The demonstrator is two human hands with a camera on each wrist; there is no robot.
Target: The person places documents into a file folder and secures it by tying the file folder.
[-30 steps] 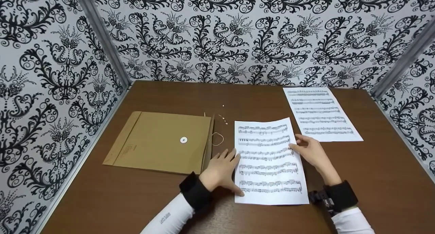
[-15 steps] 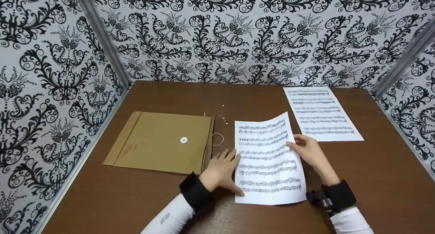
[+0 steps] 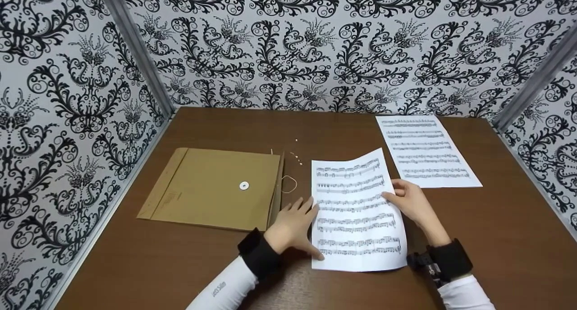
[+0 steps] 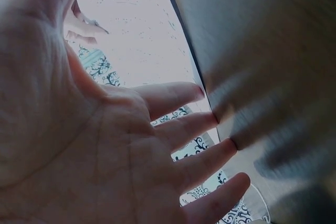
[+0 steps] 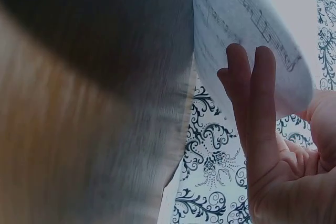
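A white sheet of music (image 3: 354, 220) lies in front of the person, its right side curved up off the table. At its right edge the right hand (image 3: 412, 204) pinches the paper, thumb on top and fingers behind. In the right wrist view, straight fingers (image 5: 261, 98) show against the printed underside of the curved sheet music (image 5: 252, 24). Spread along the left edge is the left hand (image 3: 293, 226), with its thumb on the lower left corner. The left wrist view shows its fingertips (image 4: 227, 145) right at the paper's edge.
Left of the sheet lies a brown kraft envelope (image 3: 216, 188) with a white button and a loop of string (image 3: 289, 184). Another sheet of music (image 3: 428, 152) lies at the back right. Small white bits (image 3: 297, 158) are scattered behind the envelope. Patterned walls (image 3: 288, 44) enclose the table.
The right hand has lifted the sheet's right side, so its upper right corner stands higher and the paper curves more. The left hand has stayed in place.
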